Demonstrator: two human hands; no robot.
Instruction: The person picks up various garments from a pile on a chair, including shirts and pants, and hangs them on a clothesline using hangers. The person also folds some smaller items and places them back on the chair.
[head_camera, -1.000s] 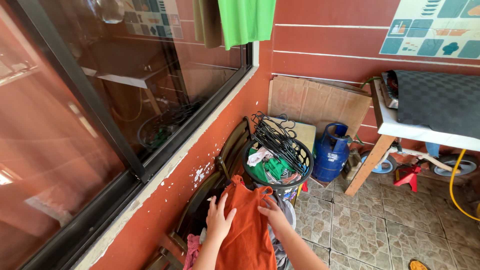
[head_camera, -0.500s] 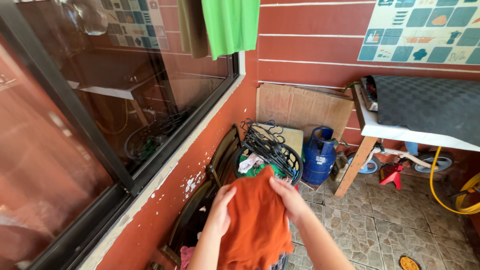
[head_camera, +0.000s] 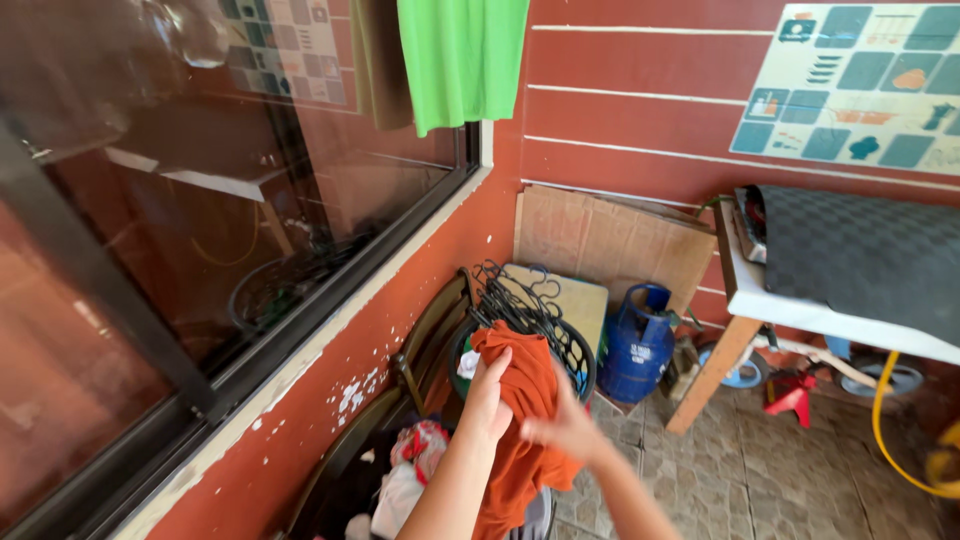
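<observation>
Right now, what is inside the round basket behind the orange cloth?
The round basket holds a heap of dark clothes hangers sticking out above its rim. The orange cloth, held up by both hands, covers the front of the basket, so anything else inside is hidden.

Two bare forearms rise from the bottom edge of the head view, and nothing is worn on either as far as the frame shows them: no sleeve, no cuff, no glove. The left hand (head_camera: 490, 400) is bare, with no ring, watch or band visible on the fingers or wrist. The right hand (head_camera: 560, 428) is bare too, though it is somewhat blurred, so small details such as the nails cannot be made out. Both arms are slim and smooth in outline. The rest of the person's body and clothing lies outside the frame.
</observation>
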